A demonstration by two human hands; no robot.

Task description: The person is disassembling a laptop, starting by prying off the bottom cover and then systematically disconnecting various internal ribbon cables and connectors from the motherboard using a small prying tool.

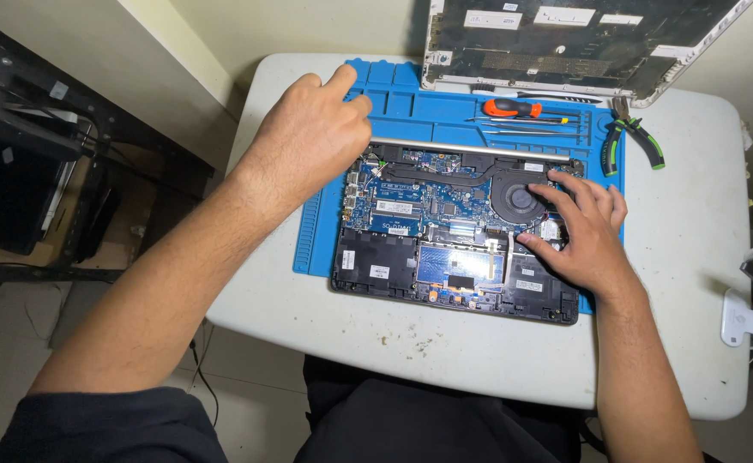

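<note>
An opened laptop (445, 240) lies bottom-up on a blue work mat (402, 107), its blue circuit board, round fan (514, 199) and dark battery bays exposed. My right hand (587, 231) rests flat on the laptop's right side, fingers spread beside the fan. Loosely curled, my left hand (312, 133) hovers over the mat's upper left corner, fingertips at the small tray cells there. Whether it pinches something small is hidden.
The removed laptop bottom cover (565, 39) leans at the back of the white table (694, 283). An orange-handled screwdriver (514, 108), thin metal tools (531, 129) and green-handled pliers (629, 137) lie at the back right. A dark shelf (33, 171) stands left.
</note>
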